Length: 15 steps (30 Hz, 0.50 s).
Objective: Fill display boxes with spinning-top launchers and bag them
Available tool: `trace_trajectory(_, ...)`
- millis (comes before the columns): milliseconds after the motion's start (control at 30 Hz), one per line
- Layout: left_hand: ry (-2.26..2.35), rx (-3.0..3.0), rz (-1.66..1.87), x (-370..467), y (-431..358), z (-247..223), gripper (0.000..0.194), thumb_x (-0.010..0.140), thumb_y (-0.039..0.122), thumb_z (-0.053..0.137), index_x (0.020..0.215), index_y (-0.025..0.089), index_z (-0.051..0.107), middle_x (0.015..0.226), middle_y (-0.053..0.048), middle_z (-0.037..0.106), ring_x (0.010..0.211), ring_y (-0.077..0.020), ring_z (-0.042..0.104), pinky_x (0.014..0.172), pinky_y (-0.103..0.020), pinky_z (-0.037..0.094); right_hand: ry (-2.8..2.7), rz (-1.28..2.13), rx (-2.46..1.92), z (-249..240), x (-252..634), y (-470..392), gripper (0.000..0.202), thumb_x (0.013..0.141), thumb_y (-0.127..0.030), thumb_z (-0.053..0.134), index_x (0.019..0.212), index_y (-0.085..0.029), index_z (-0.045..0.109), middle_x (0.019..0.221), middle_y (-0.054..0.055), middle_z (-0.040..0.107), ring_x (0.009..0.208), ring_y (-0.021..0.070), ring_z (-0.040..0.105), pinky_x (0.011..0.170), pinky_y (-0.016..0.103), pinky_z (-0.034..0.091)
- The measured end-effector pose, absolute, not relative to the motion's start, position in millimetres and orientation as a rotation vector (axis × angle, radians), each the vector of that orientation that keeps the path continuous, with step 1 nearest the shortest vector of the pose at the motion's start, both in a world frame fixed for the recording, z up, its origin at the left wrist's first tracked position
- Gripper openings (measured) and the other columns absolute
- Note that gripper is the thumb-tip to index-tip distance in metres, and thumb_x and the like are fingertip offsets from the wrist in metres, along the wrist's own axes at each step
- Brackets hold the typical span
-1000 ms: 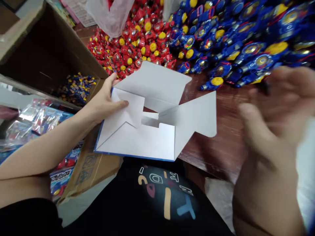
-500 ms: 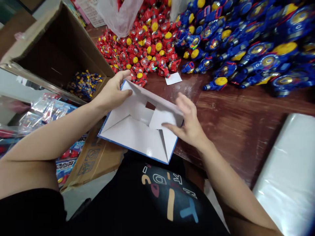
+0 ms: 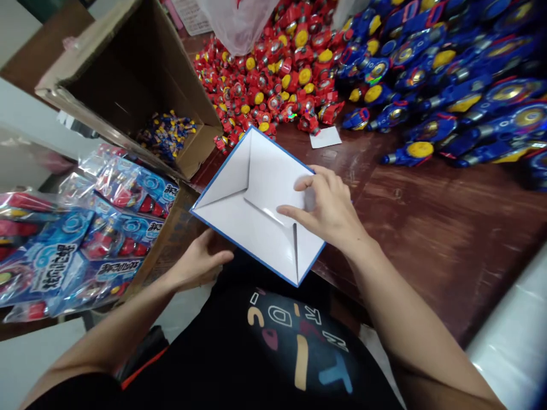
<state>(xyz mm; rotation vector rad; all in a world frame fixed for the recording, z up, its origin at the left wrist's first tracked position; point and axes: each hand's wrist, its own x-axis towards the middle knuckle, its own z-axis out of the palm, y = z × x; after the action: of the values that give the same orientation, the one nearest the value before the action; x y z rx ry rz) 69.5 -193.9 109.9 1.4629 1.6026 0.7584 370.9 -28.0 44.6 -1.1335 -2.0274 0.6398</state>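
Observation:
A blue-edged cardboard box (image 3: 269, 216) has its white inner flaps folded in across the end facing me, overlapping near the middle. My right hand (image 3: 329, 210) is over the right part of these flaps, thumb and index finger apart and bent fingers by the right edge. Whether its fingertips press on the card is hard to tell. Below the box's left corner is my left hand (image 3: 205, 259), open, thumb away from the fingers, with nothing visible in it. The underside of the box is hidden.
Red-and-yellow toys (image 3: 273, 74) and blue toys (image 3: 448, 85) are heaped along the back of the brown table (image 3: 397, 228). An open carton (image 3: 205, 142) with small pieces stands at left, beside bagged toys (image 3: 102, 222). A white card (image 3: 325, 138) lies behind the box.
My left hand has let go of the box's left side and dropped below it. The flaps, partly open before with a gap between them, now lie folded shut. The view has shifted left.

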Motion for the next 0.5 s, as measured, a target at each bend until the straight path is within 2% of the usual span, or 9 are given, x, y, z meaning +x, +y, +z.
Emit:
trace_trajectory(67,1.540,1.265,1.083,73.2,-175.3,78.1,0.084,0.069,0.076,0.098,0.125,0.019,0.072,0.129,-0.015,0.077,0.125,-0.0355,0.073,0.102,-0.042,0.063,-1.986,0.674,-1.164,46.7,375.1,-27.3,0.072,0.085,-0.085,0.073,0.123,-0.024,0.065,0.156,0.019,0.051,0.149,0.0464,0.048,0.119,0.068,0.041)
trace_trajectory(100,1.465,1.200,1.205,77.1,-164.3,66.4,0.094,0.063,0.081,0.098,0.128,0.020,0.069,0.132,-0.015,0.075,0.129,-0.0367,0.071,0.108,-0.046,0.062,-1.954,0.691,-1.177,47.7,377.7,-27.1,0.072,0.084,-0.085,0.074,0.122,-0.024,0.065,0.153,0.019,0.051,0.149,0.0457,0.047,0.120,0.067,0.041)
trace_trajectory(167,1.313,1.115,1.293,87.4,-146.1,53.0,0.096,0.059,0.081,0.100,0.128,0.022,0.069,0.130,-0.013,0.076,0.127,-0.0355,0.073,0.110,-0.048,0.062,-1.896,0.728,-1.174,48.5,383.7,-28.2,0.072,0.082,-0.085,0.076,0.118,-0.025,0.064,0.145,0.017,0.053,0.147,0.0423,0.049,0.121,0.064,0.042)
trace_trajectory(267,1.126,1.094,1.201,105.6,-131.5,55.0,0.081,0.059,0.070,0.105,0.113,0.018,0.075,0.109,-0.010,0.081,0.104,-0.0336,0.080,0.096,-0.047,0.068,-1.808,0.756,-1.188,44.5,393.0,-32.9,0.071,0.078,-0.089,0.076,0.108,-0.026,0.061,0.130,0.012,0.058,0.135,0.0363,0.054,0.118,0.057,0.047)
trace_trajectory(333,1.048,1.147,1.131,116.7,-124.8,67.0,0.063,0.067,0.060,0.105,0.104,0.018,0.079,0.098,-0.008,0.082,0.091,-0.0296,0.081,0.087,-0.042,0.070,-1.672,0.720,-1.288,39.9,399.5,-37.3,0.075,0.074,-0.093,0.075,0.102,-0.026,0.059,0.124,0.012,0.057,0.129,0.0347,0.054,0.112,0.054,0.050)
trace_trajectory(400,0.955,1.236,1.071,123.8,-116.9,84.5,0.043,0.076,0.050,0.102,0.099,0.020,0.082,0.095,-0.005,0.083,0.085,-0.0253,0.080,0.085,-0.038,0.070,-1.547,0.682,-1.360,37.2,408.1,-42.4,0.080,0.068,-0.096,0.076,0.098,-0.025,0.058,0.121,0.012,0.055,0.123,0.0337,0.054,0.103,0.051,0.053)
trace_trajectory(467,0.848,1.362,0.965,124.3,-107.4,103.8,0.033,0.083,0.050,0.097,0.098,0.022,0.085,0.093,-0.004,0.083,0.080,-0.0239,0.080,0.081,-0.037,0.071,-1.516,0.723,-1.319,39.3,421.3,-48.6,0.080,0.065,-0.095,0.080,0.095,-0.025,0.056,0.116,0.010,0.055,0.112,0.0297,0.056,0.091,0.044,0.056)
trace_trajectory(500,0.808,1.443,0.911,121.8,-102.2,112.3,0.035,0.083,0.053,0.097,0.097,0.023,0.086,0.089,-0.003,0.082,0.077,-0.0244,0.079,0.077,-0.037,0.072,-1.522,0.792,-1.259,42.5,430.3,-51.9,0.078,0.066,-0.093,0.082,0.093,-0.025,0.054,0.111,0.009,0.056,0.103,0.0264,0.058,0.084,0.041,0.055)
